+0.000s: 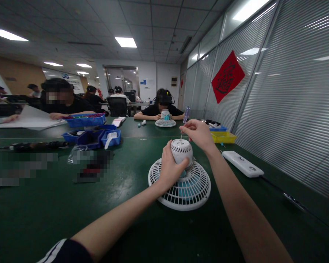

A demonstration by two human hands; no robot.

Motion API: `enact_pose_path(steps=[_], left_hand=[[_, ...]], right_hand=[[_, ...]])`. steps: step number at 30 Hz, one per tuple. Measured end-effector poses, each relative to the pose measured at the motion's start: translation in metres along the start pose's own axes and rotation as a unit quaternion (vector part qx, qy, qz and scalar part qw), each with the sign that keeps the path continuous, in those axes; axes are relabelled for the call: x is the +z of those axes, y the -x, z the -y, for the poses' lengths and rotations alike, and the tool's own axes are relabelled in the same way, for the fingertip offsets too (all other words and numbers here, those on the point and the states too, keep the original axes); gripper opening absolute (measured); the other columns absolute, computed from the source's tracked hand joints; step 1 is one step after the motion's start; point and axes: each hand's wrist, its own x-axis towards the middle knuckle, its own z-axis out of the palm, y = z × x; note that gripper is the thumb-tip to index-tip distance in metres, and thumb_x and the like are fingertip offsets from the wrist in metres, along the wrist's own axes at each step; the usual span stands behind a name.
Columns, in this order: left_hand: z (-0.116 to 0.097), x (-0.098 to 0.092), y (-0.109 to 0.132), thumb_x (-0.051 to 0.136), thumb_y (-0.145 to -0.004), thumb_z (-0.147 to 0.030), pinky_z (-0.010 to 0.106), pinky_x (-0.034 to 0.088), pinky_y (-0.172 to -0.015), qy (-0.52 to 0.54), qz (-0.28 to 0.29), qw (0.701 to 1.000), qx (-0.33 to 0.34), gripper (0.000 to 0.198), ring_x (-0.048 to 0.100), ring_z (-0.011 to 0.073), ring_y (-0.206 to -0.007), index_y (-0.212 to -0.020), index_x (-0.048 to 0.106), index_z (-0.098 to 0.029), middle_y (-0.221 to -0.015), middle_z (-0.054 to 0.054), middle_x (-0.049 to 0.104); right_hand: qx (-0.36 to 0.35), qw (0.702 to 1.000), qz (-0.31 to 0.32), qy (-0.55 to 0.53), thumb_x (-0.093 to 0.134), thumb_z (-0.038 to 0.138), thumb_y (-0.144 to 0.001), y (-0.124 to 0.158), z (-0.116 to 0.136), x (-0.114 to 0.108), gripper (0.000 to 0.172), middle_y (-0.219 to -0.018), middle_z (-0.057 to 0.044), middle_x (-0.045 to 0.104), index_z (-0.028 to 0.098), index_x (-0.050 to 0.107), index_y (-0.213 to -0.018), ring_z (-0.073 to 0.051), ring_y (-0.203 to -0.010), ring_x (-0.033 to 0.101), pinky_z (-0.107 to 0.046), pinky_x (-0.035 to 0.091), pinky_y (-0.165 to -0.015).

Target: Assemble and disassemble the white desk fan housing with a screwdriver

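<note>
Your left hand (172, 166) clasps white plastic dome (183, 150) | right hand (199, 133) pinches purple-handled screwdriver (186, 114) above | white slatted grille (190, 188) below | apparently: grille fitted, screwing unfinished

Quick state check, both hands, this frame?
Left hand: closed around the white fan's rounded housing.
Right hand: closed, fingertips on the screwdriver.

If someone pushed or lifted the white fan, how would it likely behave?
Pushed, the fan would likely slide before tipping, as it lies on its wide grille. Its weight probably sits central, where the bulky housing rises. Being thin-barred, the grille looks fairly stiff but might crack if squeezed hard.
</note>
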Motion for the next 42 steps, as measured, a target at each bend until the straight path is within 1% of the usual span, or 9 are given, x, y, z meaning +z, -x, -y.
enact_pose_path(steps=[3, 8, 15, 19, 23, 26, 31, 35, 42], left_hand=[[0.0015, 0.0006, -0.0003, 0.06, -0.069, -0.03, 0.046, 0.023, -0.113, 0.002, -0.001, 1.0, 0.002, 0.073, 0.036, 0.0298, -0.132, -0.134, 0.031, -0.014, -0.137, 0.017, 0.039], [0.0026, 0.0015, -0.0007, 0.059, -0.069, -0.029, 0.046, 0.022, -0.113, -0.003, -0.003, 1.0, -0.001, 0.074, 0.035, 0.0295, -0.133, -0.135, 0.03, -0.013, -0.138, 0.017, 0.039], [0.0026, 0.0018, -0.0012, 0.06, -0.067, -0.029, 0.047, 0.023, -0.113, 0.0, -0.007, 1.0, -0.001, 0.074, 0.036, 0.0305, -0.132, -0.134, 0.032, -0.015, -0.136, 0.016, 0.041], [0.0028, 0.002, -0.0013, 0.059, -0.068, -0.03, 0.046, 0.024, -0.113, -0.001, -0.006, 1.0, 0.002, 0.075, 0.036, 0.0302, -0.132, -0.134, 0.031, -0.012, -0.137, 0.018, 0.039], [0.0032, 0.0021, -0.0012, 0.059, -0.067, -0.029, 0.047, 0.024, -0.113, -0.001, -0.01, 1.0, 0.006, 0.074, 0.036, 0.0308, -0.132, -0.134, 0.031, -0.012, -0.136, 0.018, 0.041], [0.0028, 0.0016, -0.001, 0.06, -0.067, -0.029, 0.048, 0.025, -0.112, 0.002, -0.014, 1.0, 0.011, 0.073, 0.037, 0.031, -0.131, -0.133, 0.032, -0.013, -0.134, 0.018, 0.042], [0.0028, 0.0009, -0.0009, 0.059, -0.067, -0.03, 0.047, 0.024, -0.112, 0.002, -0.003, 1.0, 0.005, 0.075, 0.036, 0.0307, -0.132, -0.134, 0.031, -0.012, -0.136, 0.018, 0.04], [0.0056, 0.0022, -0.0016, 0.059, -0.068, -0.029, 0.047, 0.024, -0.112, 0.002, -0.008, 1.0, 0.011, 0.074, 0.036, 0.0299, -0.132, -0.134, 0.031, -0.013, -0.137, 0.018, 0.04], [0.0069, 0.003, -0.002, 0.059, -0.068, -0.03, 0.046, 0.024, -0.112, 0.0, -0.009, 1.0, 0.013, 0.075, 0.037, 0.0297, -0.131, -0.134, 0.031, -0.013, -0.136, 0.017, 0.04]], right_hand=[[0.021, 1.0, 0.009, -0.014, 0.067, 0.031, -0.076, 0.0003, 0.0008, 0.0005, 0.018, -0.07, -0.007, 0.07, 0.015, 0.06, -0.069, -0.011, -0.047, 0.054, -0.022, 0.039, -0.041], [0.031, 0.999, 0.028, -0.028, 0.058, 0.018, -0.081, -0.0013, 0.0012, 0.0003, 0.012, -0.073, -0.007, 0.072, 0.013, 0.061, -0.07, -0.005, -0.036, 0.044, -0.021, 0.038, -0.041], [0.041, 0.997, 0.046, -0.039, 0.049, 0.011, -0.084, -0.001, 0.0032, 0.0, 0.015, -0.082, -0.008, 0.073, 0.011, 0.064, -0.079, -0.004, -0.037, 0.045, -0.019, 0.038, -0.041], [0.032, 0.999, 0.032, 0.004, 0.05, 0.019, -0.086, -0.0007, 0.0012, 0.0003, 0.017, -0.081, -0.008, 0.072, 0.011, 0.064, -0.08, -0.006, -0.038, 0.048, -0.021, 0.039, -0.043], [-0.003, 0.998, -0.007, 0.07, 0.053, 0.027, -0.085, -0.0006, -0.0012, -0.0002, 0.02, -0.075, -0.008, 0.071, 0.013, 0.064, -0.076, -0.012, -0.05, 0.058, -0.023, 0.043, -0.051], [-0.008, 0.999, -0.004, 0.052, 0.058, 0.029, -0.082, -0.0003, -0.0017, -0.0004, 0.018, -0.072, -0.007, 0.07, 0.015, 0.061, -0.072, -0.014, -0.056, 0.061, -0.023, 0.043, -0.05], [0.018, 1.0, -0.001, -0.012, 0.064, 0.035, -0.078, -0.0006, -0.0027, 0.0004, 0.021, -0.066, -0.005, 0.068, 0.017, 0.056, -0.07, -0.011, -0.045, 0.054, -0.022, 0.039, -0.04], [0.029, 0.999, 0.007, -0.03, 0.061, 0.027, -0.08, -0.0017, -0.002, 0.0012, 0.018, -0.069, -0.005, 0.069, 0.016, 0.055, -0.068, -0.006, -0.037, 0.046, -0.021, 0.037, -0.04], [0.023, 0.998, 0.035, -0.05, 0.049, 0.018, -0.086, -0.0016, -0.0007, 0.0013, 0.017, -0.079, -0.007, 0.072, 0.013, 0.062, -0.076, -0.005, -0.037, 0.046, -0.02, 0.039, -0.042]])
